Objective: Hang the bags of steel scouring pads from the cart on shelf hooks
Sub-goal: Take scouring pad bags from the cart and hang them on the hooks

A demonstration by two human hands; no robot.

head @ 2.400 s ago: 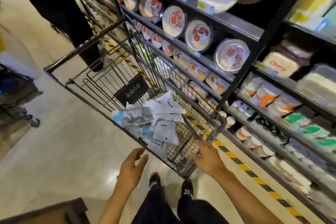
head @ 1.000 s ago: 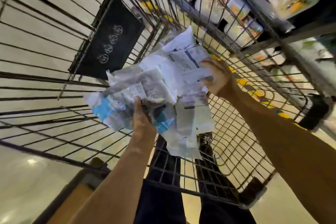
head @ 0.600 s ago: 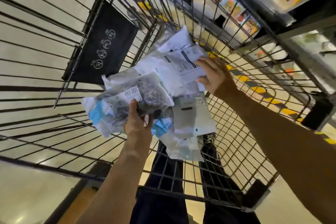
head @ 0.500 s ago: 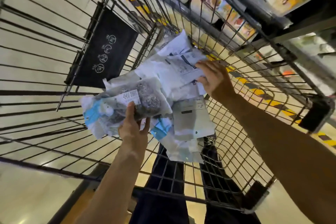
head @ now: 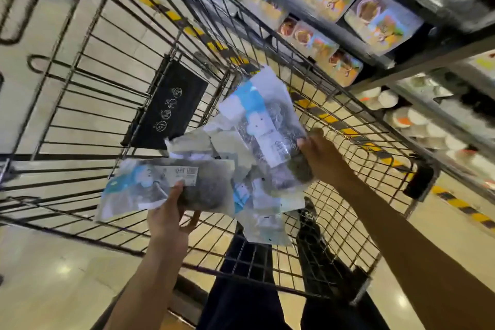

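Scouring-pad bags held over the cart (head: 345,222), centre frame.
Lower bag (head: 160,185) is pinched by the left hand (head: 171,220), upper bag (head: 265,128) gripped by the right hand (head: 324,161); judged light, slippery, best held at the pads.

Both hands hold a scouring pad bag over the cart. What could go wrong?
Right hand grips the right bag only at its bottom edge; it may slip. The left bag, in the left hand, overlaps the loose bags and may drag one along. Both hands full: hooking could be awkward.
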